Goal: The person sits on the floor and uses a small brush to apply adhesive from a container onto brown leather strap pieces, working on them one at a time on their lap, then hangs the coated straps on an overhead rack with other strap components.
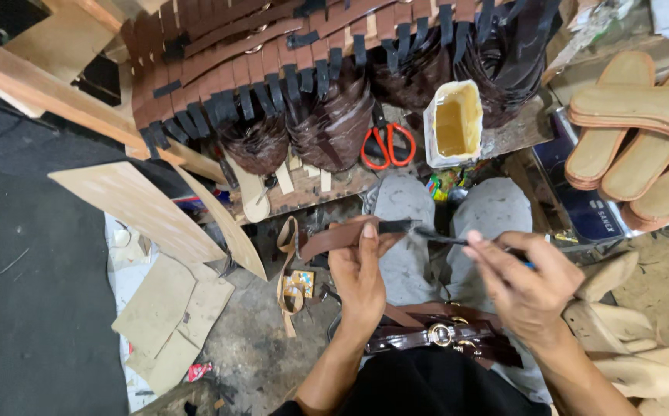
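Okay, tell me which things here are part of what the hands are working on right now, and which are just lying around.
In use:
- brown strap, held in the left hand
- thin brush, held in the right hand
- glue tub, open, just beyond the hands

Lying about:
- orange scissors
- stack of soles
- cardboard pieces
- buckled straps on the lap

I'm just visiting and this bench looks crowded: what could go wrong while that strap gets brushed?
1. The left hand holds the brown strap close to where the right hand works the thin brush, so glue might smear onto the fingers.
2. The open glue tub stands at the bench edge above the knees; a knock could spill it.
3. The orange scissors lie beside it, within arm's sweep.
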### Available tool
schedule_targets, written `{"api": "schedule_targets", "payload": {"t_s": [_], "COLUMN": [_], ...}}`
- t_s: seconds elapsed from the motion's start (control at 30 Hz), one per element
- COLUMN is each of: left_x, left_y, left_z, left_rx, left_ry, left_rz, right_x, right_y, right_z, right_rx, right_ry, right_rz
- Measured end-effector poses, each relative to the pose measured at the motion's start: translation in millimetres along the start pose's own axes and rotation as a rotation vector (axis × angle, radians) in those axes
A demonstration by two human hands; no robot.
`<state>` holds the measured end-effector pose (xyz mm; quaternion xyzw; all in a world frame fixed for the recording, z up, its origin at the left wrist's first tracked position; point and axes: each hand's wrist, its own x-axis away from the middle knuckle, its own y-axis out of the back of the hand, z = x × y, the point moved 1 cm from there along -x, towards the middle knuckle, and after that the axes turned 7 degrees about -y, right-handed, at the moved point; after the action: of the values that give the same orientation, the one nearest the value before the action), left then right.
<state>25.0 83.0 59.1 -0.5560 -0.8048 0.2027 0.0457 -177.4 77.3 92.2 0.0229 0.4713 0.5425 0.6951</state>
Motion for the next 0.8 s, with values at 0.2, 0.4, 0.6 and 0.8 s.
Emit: {"api": "schedule_targets", "payload": {"t_s": [0.2, 0.4, 0.6, 0.8], "left_x": [-1.5, 3.8, 0.4, 3.8], "left_y": [4.8, -5.8, -3.3, -2.0], "left_z": [-1.5, 1.3, -1.3, 4.1], "left_rx": [-0.04, -0.112, -0.074, -0.05], "left_ry": [-0.039, -0.033, -0.074, -0.003], "left_rz": [-0.001, -0.024, 0.043, -0.026], "right_x": [-3.6, -0.4, -5.1, 2.2], "right_y": [-4.2, 2.8, -4.0, -8.7], "right_z": [-7.5, 6.2, 3.7, 11.7], "right_rx": [0.121, -0.009, 0.039, -0.036], "right_ry": [-0.122, -0.064, -0.28, -0.226], "right_rz": [0.058, 0.07, 0.089, 0.128]}}
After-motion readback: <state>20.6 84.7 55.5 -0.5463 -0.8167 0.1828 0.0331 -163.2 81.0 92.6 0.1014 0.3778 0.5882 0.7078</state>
